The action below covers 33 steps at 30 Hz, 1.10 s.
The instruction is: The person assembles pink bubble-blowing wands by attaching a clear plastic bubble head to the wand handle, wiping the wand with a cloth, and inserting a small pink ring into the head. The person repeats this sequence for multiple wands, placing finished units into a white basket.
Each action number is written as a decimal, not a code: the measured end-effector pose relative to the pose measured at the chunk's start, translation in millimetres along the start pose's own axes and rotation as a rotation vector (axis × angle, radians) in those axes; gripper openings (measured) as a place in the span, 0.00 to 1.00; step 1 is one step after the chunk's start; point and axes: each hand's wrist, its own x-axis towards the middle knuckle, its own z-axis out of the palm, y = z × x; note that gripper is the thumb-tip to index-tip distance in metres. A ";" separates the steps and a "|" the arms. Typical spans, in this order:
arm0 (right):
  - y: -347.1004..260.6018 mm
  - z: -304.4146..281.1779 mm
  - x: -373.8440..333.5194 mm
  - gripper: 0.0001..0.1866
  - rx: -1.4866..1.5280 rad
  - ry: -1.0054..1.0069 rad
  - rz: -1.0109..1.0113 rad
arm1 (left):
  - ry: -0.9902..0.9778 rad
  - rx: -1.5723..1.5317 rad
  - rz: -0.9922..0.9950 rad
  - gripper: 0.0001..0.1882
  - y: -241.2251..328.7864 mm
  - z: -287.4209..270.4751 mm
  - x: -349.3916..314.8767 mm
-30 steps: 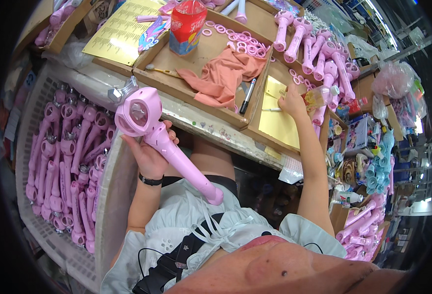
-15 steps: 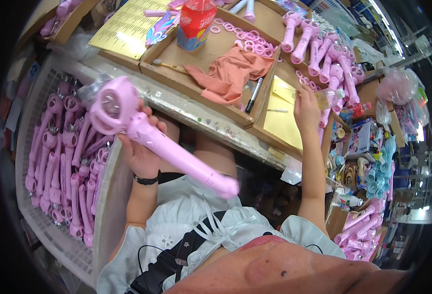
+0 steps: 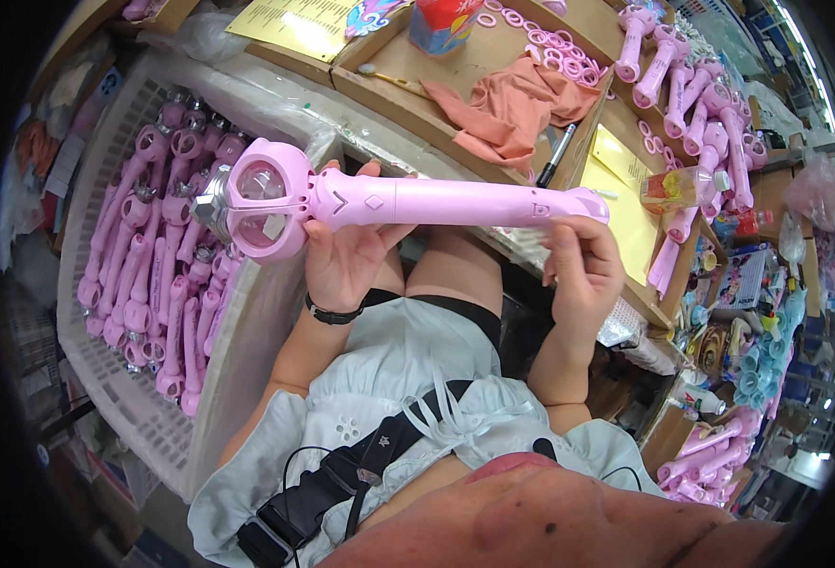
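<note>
I obs. 1 pink wand [image 3: 455, 202] on my remote head-cam feed. Pos.: in front of the person, over the lap, approx. crosswise. Round head w/ clear window to L, silver faceted fitting [image 3: 211, 204] at that end; handle end to R.

L hand [image 3: 346, 265]: under the wand's neck, palm up, thumb on near side next to the round head, fingers partly curled round far side. I rate it part closed, supporting the wand. Black wristband [image 3: 332, 314] on this wrist.

R hand [image 3: 583, 275]: at handle end, fingers curled in, thumb & index tips close tog. I can't tell if they touch the wand or pinch sth. small.

Surroundings: white perforated basket [image 3: 124, 398] to L, packed w/ wands of same type. Ahead, cardboard tray [image 3: 394, 57] w/ orange cloth [image 3: 512, 109], pink rings [image 3: 564, 57], brush [image 3: 394, 80] and marker [image 3: 559, 156], the last just beside the cloth. Further R: yellow sheet [image 3: 621, 180], clear bottle [image 3: 678, 189] w/ yellow label, cap to R.
</note>
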 end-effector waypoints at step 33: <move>12.8 28.1 4.0 0.06 -0.225 -0.001 -0.102 | -0.009 0.042 -0.027 0.39 1.9 14.4 -7.9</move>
